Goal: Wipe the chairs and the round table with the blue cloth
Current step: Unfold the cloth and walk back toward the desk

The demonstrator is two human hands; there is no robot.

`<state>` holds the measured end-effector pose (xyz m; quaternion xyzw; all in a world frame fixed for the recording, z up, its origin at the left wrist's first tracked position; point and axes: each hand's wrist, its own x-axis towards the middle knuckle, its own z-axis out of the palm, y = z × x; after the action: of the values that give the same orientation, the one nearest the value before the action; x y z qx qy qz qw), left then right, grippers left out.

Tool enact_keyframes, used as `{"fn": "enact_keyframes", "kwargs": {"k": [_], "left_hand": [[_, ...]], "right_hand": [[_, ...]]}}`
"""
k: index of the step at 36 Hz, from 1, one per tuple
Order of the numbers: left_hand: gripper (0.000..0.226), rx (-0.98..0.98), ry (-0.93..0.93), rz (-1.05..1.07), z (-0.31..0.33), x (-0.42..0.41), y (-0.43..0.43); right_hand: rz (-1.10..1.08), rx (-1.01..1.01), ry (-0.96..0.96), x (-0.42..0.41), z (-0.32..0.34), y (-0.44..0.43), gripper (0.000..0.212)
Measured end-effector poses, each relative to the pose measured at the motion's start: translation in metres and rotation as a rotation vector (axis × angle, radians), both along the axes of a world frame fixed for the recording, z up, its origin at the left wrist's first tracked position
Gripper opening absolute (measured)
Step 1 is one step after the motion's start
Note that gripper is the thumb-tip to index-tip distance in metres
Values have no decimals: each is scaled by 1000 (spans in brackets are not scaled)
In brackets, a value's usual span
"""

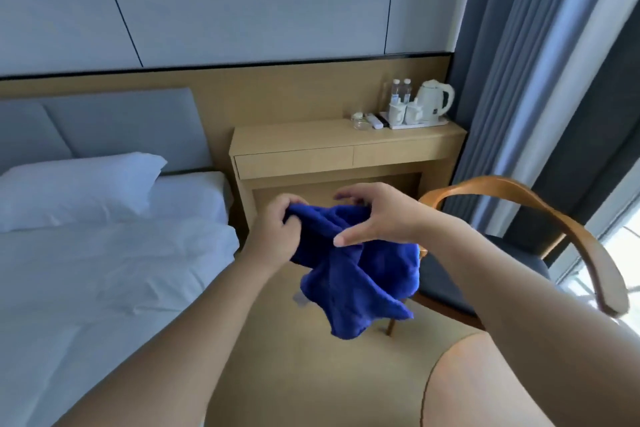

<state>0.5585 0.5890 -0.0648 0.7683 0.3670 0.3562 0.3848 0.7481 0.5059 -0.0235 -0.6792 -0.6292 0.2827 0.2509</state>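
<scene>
The blue cloth (360, 274) looks soft, light and floppy, bunched in the left grip (273, 229); the right grip (374, 218) spreads over it, hold unclear. Best gathered by its edges.

L hand (273, 232) & R hand (377, 215) bare, forearms (194, 329) bare too, smooth, right to pic edge.

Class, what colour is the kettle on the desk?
White; the kettle shows best in the head view.
</scene>
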Motion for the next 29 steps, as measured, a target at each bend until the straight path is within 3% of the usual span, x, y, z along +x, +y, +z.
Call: {"fn": "enact_keyframes", "kwargs": {"k": [6, 11, 15, 18, 21, 26, 29], "left_hand": [[30, -20, 59, 64, -2, 17, 48], [19, 70, 154, 71, 1, 30, 92], [15, 137, 183, 107, 8, 51, 135], [18, 147, 206, 101, 9, 69, 177], [20, 153, 260, 108, 5, 81, 224], [24, 122, 263, 132, 6, 87, 314], [21, 173, 341, 114, 15, 83, 370]], "right_hand": [[193, -127, -53, 34, -7, 58, 88], [189, -119, 37, 42, -21, 109, 95], [59, 38, -98, 41, -38, 151, 104], [-1, 148, -68, 37, -50, 185, 89], [-68, 114, 44, 33, -69, 226, 72], [-232, 62, 251, 34, -97, 313, 13], [-281, 44, 250, 48, -95, 362, 24]]}}
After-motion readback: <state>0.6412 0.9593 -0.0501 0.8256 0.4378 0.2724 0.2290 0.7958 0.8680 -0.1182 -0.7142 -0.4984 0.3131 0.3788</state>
